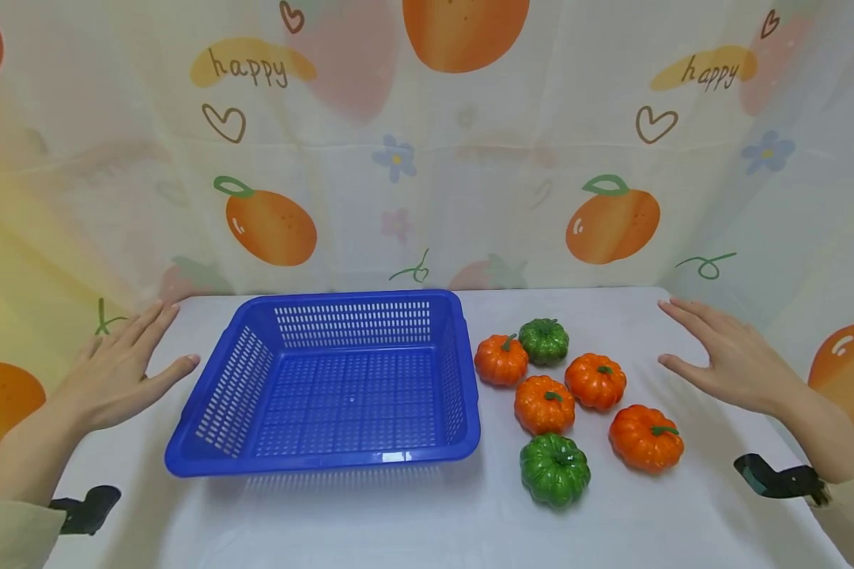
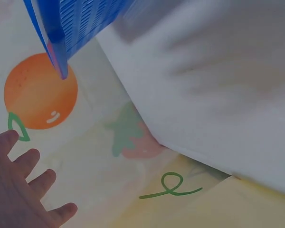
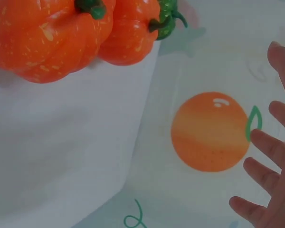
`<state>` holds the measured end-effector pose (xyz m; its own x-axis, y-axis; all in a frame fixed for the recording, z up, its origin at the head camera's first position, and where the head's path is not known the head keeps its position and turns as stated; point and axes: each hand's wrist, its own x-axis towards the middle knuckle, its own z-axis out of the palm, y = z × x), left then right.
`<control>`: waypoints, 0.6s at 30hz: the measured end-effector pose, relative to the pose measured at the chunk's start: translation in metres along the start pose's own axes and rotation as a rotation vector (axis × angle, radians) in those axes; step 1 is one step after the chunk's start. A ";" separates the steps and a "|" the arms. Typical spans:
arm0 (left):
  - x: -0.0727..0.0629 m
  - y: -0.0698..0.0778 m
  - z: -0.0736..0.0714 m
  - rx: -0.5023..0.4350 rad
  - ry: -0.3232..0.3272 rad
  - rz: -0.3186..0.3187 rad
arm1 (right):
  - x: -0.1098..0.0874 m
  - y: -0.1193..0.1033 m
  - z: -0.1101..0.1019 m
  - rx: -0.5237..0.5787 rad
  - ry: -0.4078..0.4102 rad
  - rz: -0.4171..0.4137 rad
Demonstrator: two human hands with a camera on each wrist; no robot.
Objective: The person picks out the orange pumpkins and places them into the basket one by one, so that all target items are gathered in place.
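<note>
We locate the blue basket (image 1: pixel 313 466) upright on the white tabletop (image 1: pixel 370 529), with the left hand (image 1: pixel 124 371) hovering just beyond its left side, fingers extended and thumb spread wide. To the right of the basket we count four orange pumpkins (image 1: pixel 544 407) and two green pumpkins (image 1: pixel 555 472), one green unit at the rear and the other at the front of the group. We find the right hand (image 1: pixel 736 359) hovering to the right of the group, its fingers likewise straight and its thumb wide apart, with a printed cloth (image 1: pixel 441 205) behind the tabletop.
</note>
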<state>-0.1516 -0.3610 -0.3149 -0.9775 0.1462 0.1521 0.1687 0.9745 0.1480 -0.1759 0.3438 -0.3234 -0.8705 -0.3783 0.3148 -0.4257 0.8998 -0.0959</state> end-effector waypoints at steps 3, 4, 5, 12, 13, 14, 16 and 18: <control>-0.001 -0.001 0.001 -0.038 0.012 -0.006 | -0.002 -0.001 0.001 0.015 0.017 0.000; -0.001 -0.002 0.002 -0.051 0.017 -0.007 | -0.002 -0.001 0.001 0.021 0.025 0.003; -0.001 -0.002 0.002 -0.062 0.022 -0.009 | -0.003 -0.002 0.001 0.027 0.032 0.003; -0.002 -0.003 0.000 -0.138 0.040 -0.033 | -0.007 -0.005 0.003 0.084 0.060 0.022; -0.003 -0.002 0.000 -0.145 0.039 -0.039 | -0.008 -0.005 0.004 0.090 0.061 0.024; -0.003 -0.002 0.000 -0.152 0.038 -0.044 | -0.008 -0.005 0.004 0.098 0.062 0.030; -0.004 -0.001 0.001 -0.168 0.040 -0.050 | -0.010 -0.006 0.005 0.110 0.062 0.038; -0.004 -0.001 0.001 -0.188 0.043 -0.053 | -0.012 -0.007 0.006 0.117 0.062 0.046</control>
<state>-0.1477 -0.3620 -0.3169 -0.9799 0.0845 0.1806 0.1423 0.9309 0.3363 -0.1637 0.3409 -0.3322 -0.8745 -0.3200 0.3644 -0.4147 0.8830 -0.2198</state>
